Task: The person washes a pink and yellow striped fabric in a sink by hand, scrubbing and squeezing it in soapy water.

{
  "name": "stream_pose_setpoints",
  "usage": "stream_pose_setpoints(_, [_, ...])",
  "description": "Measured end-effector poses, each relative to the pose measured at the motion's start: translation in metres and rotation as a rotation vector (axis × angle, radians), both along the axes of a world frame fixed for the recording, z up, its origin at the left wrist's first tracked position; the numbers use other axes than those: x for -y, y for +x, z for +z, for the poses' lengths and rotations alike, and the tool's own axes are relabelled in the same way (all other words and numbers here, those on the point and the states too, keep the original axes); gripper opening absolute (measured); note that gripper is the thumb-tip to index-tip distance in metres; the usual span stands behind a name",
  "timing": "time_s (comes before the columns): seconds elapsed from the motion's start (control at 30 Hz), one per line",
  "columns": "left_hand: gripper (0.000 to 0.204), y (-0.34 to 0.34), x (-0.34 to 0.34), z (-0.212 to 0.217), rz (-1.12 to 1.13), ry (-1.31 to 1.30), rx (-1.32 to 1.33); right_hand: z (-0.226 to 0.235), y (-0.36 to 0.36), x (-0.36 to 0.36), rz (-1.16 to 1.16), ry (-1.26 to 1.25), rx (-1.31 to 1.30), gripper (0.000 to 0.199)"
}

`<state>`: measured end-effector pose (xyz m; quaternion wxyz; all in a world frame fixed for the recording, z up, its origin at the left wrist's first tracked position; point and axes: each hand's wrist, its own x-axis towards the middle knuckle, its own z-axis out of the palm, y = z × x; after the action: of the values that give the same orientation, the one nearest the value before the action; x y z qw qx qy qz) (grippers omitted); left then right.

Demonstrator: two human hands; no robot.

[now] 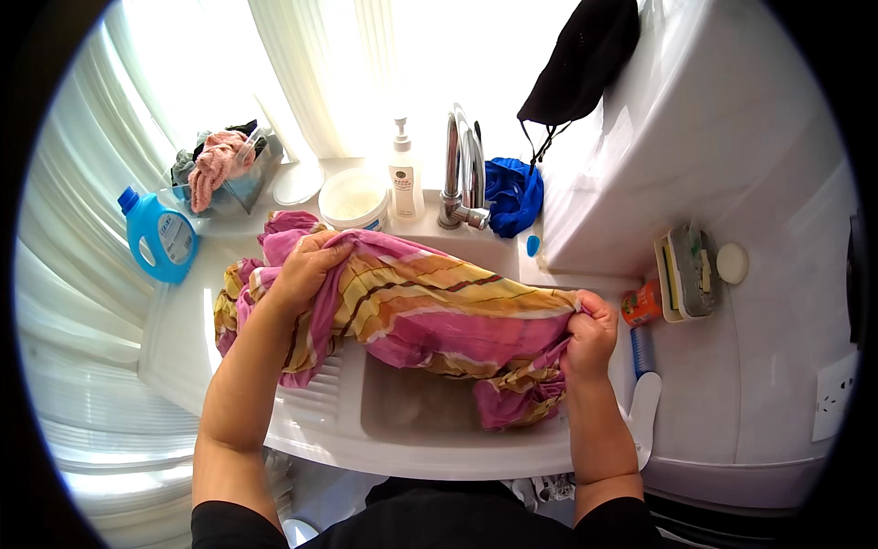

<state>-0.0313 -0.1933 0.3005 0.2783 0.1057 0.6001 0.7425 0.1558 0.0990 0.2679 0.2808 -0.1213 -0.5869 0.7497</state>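
A pink, yellow and white patterned cloth is stretched between my two hands above the sink basin. My left hand grips its upper edge near the basin's left side. At the right, my right hand is closed in a fist around the cloth's other end. A bunched part of the cloth lies on the counter to the left, beyond my left forearm. Another bunched end hangs down into the basin below my right hand. The cloth hides much of the basin and the ribbed washboard area beside it.
Behind the basin stand a chrome faucet, a white pump bottle, a white tub and a blue bag. Left are a blue detergent jug and a clear bin of clothes. A brush lies right.
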Motion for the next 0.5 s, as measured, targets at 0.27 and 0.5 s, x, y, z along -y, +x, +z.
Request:
stream_pose_setpoints(0.27, [0.028,0.022,-0.049,-0.106,0.186,-0.977,-1.229,-0.102,-0.059,0.035,-0.035,1.033,0.561,0.048])
stream_pose_setpoints(0.5, [0.086,0.057,-0.100,-0.172,-0.789,-1.953,-1.322,-0.172,-0.067,0.087,0.546,1.496,0.916,0.112])
